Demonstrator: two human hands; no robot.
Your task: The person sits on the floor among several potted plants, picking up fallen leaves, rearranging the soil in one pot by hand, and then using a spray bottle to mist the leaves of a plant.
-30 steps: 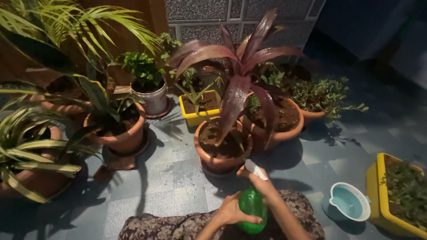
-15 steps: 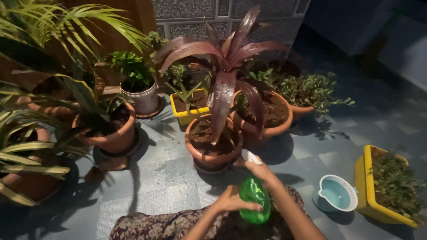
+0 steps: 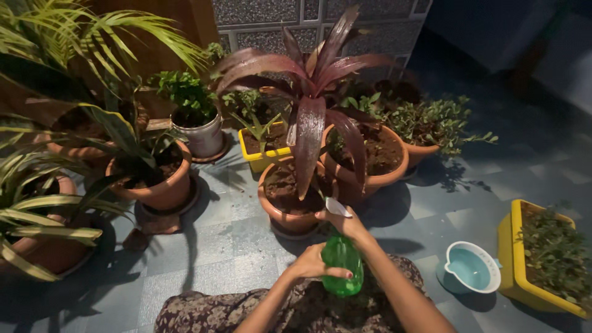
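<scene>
both hands are working one green spray bottle (image 3: 342, 266), which is sitting low in the middle of the view, just above the person's patterned lap (image 3: 296, 311). the left hand (image 3: 314, 264) is wrapping around the bottle's left side, fingers curling across its belly, so it is grasping the body. the right hand (image 3: 343, 223) is closing around the neck from above and behind, with fingers at the white nozzle (image 3: 337, 207), so it is gripping the spray head; whether the trigger is being squeezed cannot be told. the bottle is standing roughly upright, its long axis running from the lap up and slightly away, and the nozzle is pointing forward and a little left toward the terracotta pot (image 3: 285, 213) just ahead, nearly touching its near rim in the view. the red-leaved plant (image 3: 311, 117) growing from that pot is hanging one broad wet-looking leaf down toward the nozzle. the right hand is lying nearer the pot than the left. a light blue scoop (image 3: 472, 268) is sitting on the tiled floor (image 3: 209, 259) to the right, well apart, beside a yellow planter (image 3: 517, 259).
</scene>
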